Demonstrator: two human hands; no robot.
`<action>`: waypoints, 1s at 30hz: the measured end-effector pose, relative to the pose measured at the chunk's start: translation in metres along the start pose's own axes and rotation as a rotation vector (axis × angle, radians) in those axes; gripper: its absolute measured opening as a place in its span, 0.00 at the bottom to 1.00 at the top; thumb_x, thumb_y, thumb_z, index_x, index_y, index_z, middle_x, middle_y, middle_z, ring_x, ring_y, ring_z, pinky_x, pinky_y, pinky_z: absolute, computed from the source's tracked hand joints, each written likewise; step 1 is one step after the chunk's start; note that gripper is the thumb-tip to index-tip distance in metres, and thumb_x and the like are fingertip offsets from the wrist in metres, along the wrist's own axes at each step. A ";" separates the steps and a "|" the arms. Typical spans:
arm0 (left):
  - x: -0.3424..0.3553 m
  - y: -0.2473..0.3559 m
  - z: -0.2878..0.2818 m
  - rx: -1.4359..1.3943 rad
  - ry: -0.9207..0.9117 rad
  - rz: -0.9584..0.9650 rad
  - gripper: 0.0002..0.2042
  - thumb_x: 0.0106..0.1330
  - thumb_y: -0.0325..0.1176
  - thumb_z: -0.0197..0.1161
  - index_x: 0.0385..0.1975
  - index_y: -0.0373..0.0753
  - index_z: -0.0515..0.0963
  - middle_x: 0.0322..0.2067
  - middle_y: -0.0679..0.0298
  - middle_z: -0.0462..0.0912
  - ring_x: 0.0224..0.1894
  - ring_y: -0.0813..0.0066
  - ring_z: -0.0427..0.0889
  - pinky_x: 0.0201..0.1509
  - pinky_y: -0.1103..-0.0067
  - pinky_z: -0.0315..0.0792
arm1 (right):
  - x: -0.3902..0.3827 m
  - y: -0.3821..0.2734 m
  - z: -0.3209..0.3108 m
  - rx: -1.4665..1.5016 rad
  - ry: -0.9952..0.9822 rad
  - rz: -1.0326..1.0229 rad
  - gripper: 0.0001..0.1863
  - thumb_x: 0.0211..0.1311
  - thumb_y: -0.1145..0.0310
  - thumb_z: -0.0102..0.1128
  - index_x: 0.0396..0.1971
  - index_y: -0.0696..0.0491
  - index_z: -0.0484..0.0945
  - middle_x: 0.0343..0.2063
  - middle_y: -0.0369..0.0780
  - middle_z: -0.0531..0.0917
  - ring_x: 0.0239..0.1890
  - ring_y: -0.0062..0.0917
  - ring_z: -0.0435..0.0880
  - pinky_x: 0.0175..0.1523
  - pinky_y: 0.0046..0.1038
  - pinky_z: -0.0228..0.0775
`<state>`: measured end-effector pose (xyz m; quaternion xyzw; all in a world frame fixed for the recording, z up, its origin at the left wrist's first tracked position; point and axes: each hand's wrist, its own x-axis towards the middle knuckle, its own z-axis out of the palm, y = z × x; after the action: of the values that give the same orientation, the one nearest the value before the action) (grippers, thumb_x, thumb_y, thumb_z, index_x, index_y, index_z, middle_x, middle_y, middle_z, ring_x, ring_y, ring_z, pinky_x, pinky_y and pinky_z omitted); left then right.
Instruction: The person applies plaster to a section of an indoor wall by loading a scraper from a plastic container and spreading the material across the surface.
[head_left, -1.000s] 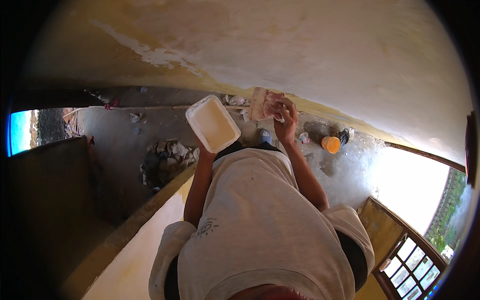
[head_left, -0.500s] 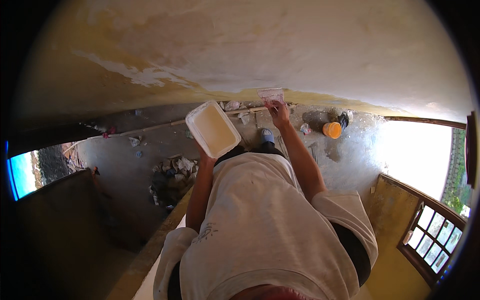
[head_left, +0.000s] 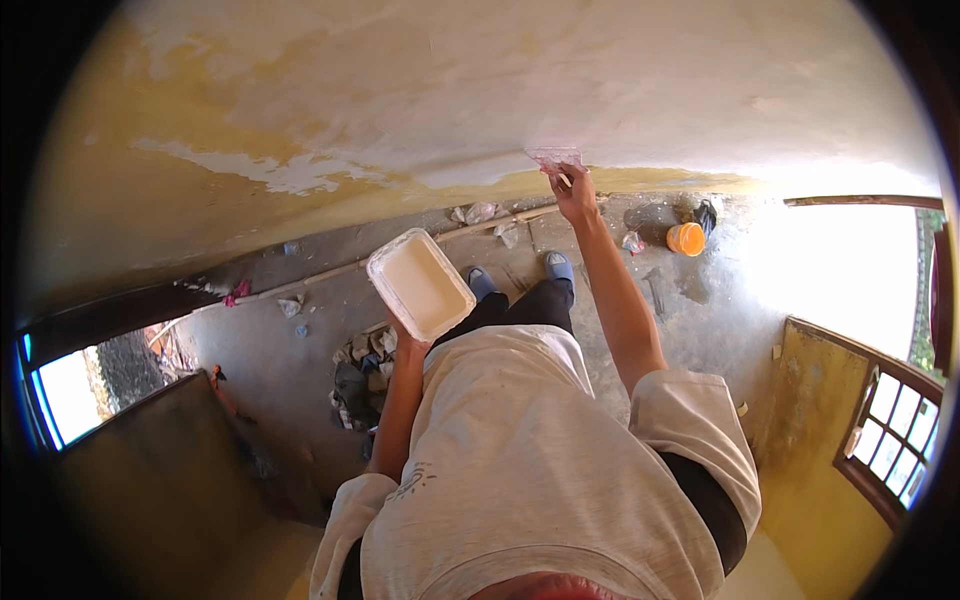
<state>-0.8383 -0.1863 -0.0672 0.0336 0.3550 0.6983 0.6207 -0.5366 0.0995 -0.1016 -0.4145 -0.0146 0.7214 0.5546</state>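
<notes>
Our right hand is stretched out far ahead, fingers closed on the handle of a scraper, its clear blade pressed flat against the wall. The blade sits right where the pale patched plaster meets the yellow band below. Our left hand is tucked under a white tray, held up near the chest and tilted a little; the fingers are hidden beneath it, so we cannot tell how they grip. The tray holds a smooth cream filler. Down past it, our blue shoes stand on the grey floor. An orange tub sits to the far right, close to the wall's foot. A heap of rubble lies on the left, below the tray.
</notes>
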 end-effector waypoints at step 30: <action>0.006 -0.040 0.023 -0.195 0.000 -0.037 0.32 0.70 0.61 0.46 0.66 0.45 0.64 0.61 0.61 0.73 0.59 0.58 0.75 0.61 0.55 0.73 | 0.020 -0.068 -0.089 -0.157 0.168 0.119 0.07 0.62 0.73 0.54 0.38 0.58 0.72 0.37 0.45 0.78 0.43 0.35 0.78 0.43 0.27 0.77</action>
<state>-0.7943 -0.1715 -0.0739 -0.0334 0.2860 0.7179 0.6338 -0.4289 0.1025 -0.1386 -0.5157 -0.0001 0.7124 0.4760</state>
